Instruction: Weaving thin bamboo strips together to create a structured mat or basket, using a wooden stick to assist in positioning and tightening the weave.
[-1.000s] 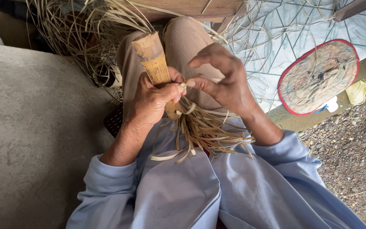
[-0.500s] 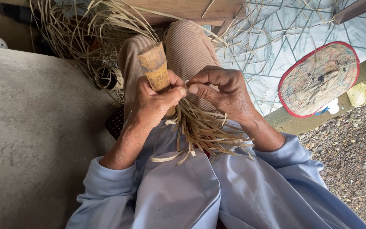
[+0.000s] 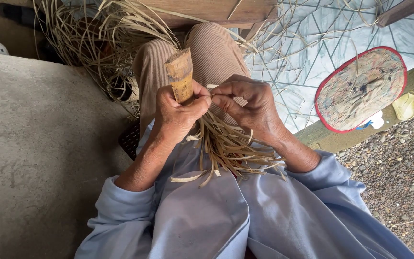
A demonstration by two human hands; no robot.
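My left hand (image 3: 178, 112) was closed around the bamboo tube (image 3: 180, 76), upright over my lap against my knee (image 3: 207, 52); it looked light, stiff and smooth, best held low. My right hand (image 3: 250, 108) pinched one thin strip (image 3: 210, 94) beside it, springy and probably easy to split. My fingers hid the tube's base and where the bundle of strips (image 3: 226, 148) joined it.

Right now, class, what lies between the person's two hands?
In the head view, a thin pale straw strip spans the small gap, pinched by the fingertips of the left hand, which also grips a brown bamboo tube, and the right hand.
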